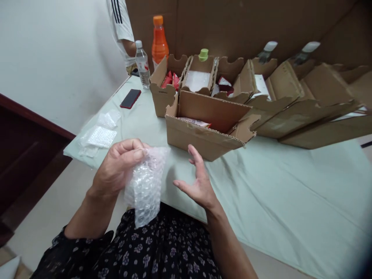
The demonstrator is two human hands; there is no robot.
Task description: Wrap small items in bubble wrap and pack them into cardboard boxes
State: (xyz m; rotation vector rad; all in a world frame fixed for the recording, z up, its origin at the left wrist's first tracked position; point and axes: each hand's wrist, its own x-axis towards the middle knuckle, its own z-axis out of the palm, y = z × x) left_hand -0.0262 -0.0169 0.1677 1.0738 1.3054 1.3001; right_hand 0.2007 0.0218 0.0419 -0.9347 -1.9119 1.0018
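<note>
My left hand [120,164] pinches the top of a clear bubble wrap bag [148,186], which hangs down over the table's front edge. Thumb and fingers close on its upper corner. To the right of the bag, my right hand [197,180] is held in the air with thumb and fingers apart and nothing between them. Just beyond that hand stands a small cardboard box [200,139] with printed packets [194,122] inside, partly hidden by its front wall. More bubble wrap [101,135] lies on the table to the left.
Several cardboard bins [164,100] line the back of the table [279,186], holding red packets and white items. A phone [130,98], a water bottle [142,66] and an orange drink bottle [159,42] are at the back left. Another person's sleeve [120,23] shows behind them.
</note>
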